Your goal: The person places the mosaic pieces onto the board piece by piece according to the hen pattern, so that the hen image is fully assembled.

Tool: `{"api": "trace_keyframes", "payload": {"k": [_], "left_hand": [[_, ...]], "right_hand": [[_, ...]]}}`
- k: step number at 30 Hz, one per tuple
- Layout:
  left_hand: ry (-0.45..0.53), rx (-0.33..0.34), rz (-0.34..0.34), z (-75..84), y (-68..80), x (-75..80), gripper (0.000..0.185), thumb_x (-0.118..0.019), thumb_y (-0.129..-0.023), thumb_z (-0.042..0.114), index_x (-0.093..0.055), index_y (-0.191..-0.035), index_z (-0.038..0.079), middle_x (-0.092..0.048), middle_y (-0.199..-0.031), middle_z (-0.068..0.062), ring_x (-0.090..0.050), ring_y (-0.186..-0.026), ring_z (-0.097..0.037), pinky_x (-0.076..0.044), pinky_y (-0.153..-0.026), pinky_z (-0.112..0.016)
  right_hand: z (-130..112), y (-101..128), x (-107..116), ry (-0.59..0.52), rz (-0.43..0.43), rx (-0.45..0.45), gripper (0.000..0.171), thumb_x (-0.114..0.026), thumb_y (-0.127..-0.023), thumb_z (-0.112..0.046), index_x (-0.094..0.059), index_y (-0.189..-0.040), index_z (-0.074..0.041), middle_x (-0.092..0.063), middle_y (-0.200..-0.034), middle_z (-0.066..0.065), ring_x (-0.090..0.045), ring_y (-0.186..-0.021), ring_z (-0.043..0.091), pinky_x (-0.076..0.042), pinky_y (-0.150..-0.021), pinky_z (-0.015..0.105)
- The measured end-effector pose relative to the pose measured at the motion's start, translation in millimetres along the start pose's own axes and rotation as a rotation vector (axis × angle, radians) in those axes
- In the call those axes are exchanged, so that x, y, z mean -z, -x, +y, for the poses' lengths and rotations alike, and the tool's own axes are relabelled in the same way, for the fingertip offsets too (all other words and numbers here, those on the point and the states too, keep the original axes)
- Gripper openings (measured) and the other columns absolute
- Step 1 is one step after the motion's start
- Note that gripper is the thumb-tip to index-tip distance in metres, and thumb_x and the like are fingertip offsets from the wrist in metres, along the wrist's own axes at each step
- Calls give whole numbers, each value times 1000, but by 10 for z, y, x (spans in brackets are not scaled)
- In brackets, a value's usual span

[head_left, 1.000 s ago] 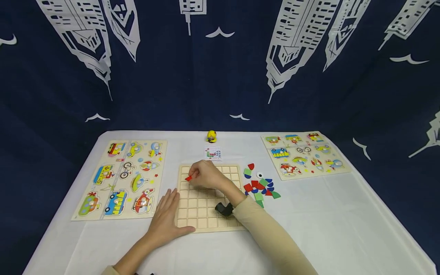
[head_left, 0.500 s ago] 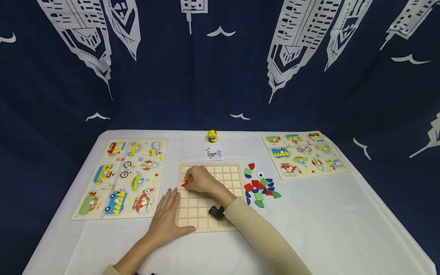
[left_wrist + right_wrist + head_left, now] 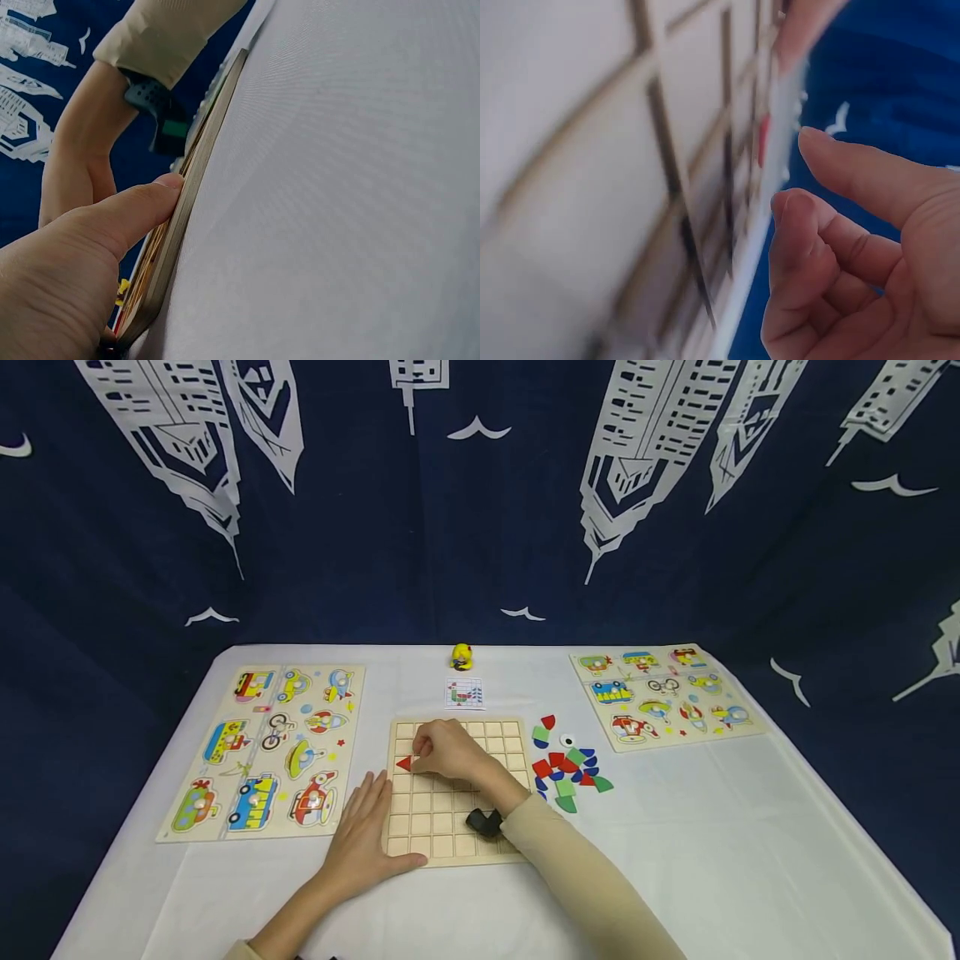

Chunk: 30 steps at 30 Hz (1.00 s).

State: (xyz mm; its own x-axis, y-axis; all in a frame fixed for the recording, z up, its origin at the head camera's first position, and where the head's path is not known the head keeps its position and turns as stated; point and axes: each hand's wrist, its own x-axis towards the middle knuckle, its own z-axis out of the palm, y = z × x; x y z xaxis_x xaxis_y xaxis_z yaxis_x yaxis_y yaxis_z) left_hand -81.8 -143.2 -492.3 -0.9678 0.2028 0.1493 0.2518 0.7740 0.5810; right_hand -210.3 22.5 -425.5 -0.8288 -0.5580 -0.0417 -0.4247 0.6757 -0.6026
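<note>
The table (image 3: 675, 827) is viewed from above and in front by the head camera, at some distance. The grid board (image 3: 450, 827) is seen edge-on and very near from the left wrist (image 3: 187, 195), and its cells (image 3: 592, 187) closely from the right wrist.

Left hand's thumb (image 3: 142, 206) against the wooden board's edge (image 3: 202, 154), on white tablecloth (image 3: 352, 187).

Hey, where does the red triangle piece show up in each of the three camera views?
Head: the red triangle lies in a left-column cell of the wooden grid board, at the right hand's fingertips.
Left wrist: not visible; only the board's edge under the left hand's thumb.
Right wrist: a small red sliver on the board, beyond the fingers.
Shared landmark: the wooden grid board.
</note>
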Motion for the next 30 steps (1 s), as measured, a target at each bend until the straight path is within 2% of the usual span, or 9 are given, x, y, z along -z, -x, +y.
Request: {"api": "trace_keyframes", "payload": {"k": [5,11,16,19,24,30], "left_hand": [[-1,-2,9,0,0,-7,119,-85,-61,55,-33,-146,-11,-24,-159,-23,-15,-149,-41,-14,-119,-58],[-19,-4,21,-31,7,-9,120,-84,-60,57,-34,-146,-10,-24,-159,-22,-15,-149,-41,-16,-119,-58],[-13,-5,23,-31,22,7,120,-85,-60,57,-34,-146,-11,-24,-159,-23,-15,-149,-41,-15,-118,-58],[-7,-8,22,-24,23,7,120,-85,-60,56,-34,-146,-11,-25,-159,-23,-15,-149,-41,-15,-119,-57],[-2,-10,20,-16,16,-11,120,-85,-61,57,-34,-146,-11,-24,-159,-23,-15,-149,-41,-14,-119,-56],[8,-11,14,-10,1,-38,120,-84,-61,57,-33,-146,-10,-24,-159,-23,-14,-149,-40,-14,-120,-55]], "right_hand": [[221,265,327,-6,86,-13,15,-80,-78,-10,-71,-88,-4,-65,-73,-1,-55,-67,8,-47,-64,21],[807,648,786,17,219,-176,16,-77,-81,-13,-73,-94,-5,-68,-79,3,-59,-69,13,-48,-62,25],[1275,907,1041,18,225,-343,21,-74,-85,-14,-71,-103,-2,-66,-88,10,-58,-75,21,-48,-64,26],[1458,989,1106,11,202,-393,21,-72,-86,-12,-70,-105,-2,-65,-91,11,-56,-79,23,-47,-68,28],[1630,1027,1105,2,159,-372,18,-69,-88,-7,-70,-105,-2,-66,-91,11,-55,-80,22,-48,-73,29],[1692,1008,1075,-3,129,-309,21,-65,-88,0,-70,-108,-4,-63,-91,10,-53,-83,22,-47,-75,29]]}}
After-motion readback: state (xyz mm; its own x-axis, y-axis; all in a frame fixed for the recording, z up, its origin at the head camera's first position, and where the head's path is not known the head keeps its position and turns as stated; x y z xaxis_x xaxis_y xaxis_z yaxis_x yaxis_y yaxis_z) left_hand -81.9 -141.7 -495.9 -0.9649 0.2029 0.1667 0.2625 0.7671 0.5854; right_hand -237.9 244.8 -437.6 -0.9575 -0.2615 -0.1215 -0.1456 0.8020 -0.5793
